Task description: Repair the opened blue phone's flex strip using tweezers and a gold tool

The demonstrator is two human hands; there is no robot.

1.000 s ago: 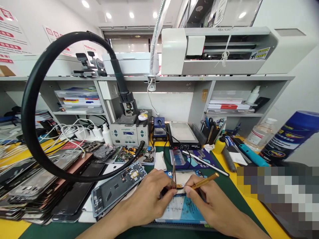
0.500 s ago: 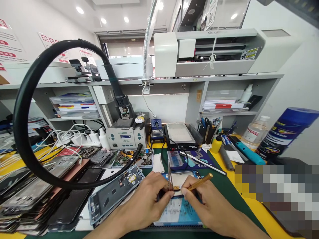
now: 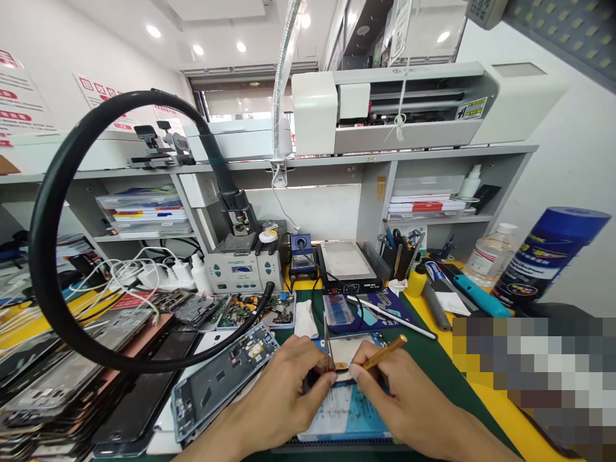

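My left hand (image 3: 291, 388) is closed on a pair of metal tweezers (image 3: 326, 340), whose upper end points up and away from me. In my right hand (image 3: 409, 394) a slim golden-handled tool (image 3: 387, 351) is pinched like a pen; its tip is hidden by the fingers. Both sets of fingertips meet over a pale, flat phone part (image 3: 350, 346) with blue at its edges. A small orange-gold piece (image 3: 341, 366) shows between the hands. Below the wrists lies a blue and white printed pad (image 3: 344, 410).
At left are an opened phone frame (image 3: 221, 378) and stacked phones (image 3: 129, 391) under a looping black hose (image 3: 43, 256). Behind stand a rework station (image 3: 243, 269), a soldering-iron stand (image 3: 302, 260) and a heating plate (image 3: 344, 260). A blue spray can (image 3: 548, 260) is at right.
The view has shifted slightly, bringing more of the lamp at upper right into sight. Both hands keep nearly the same pose and grip.
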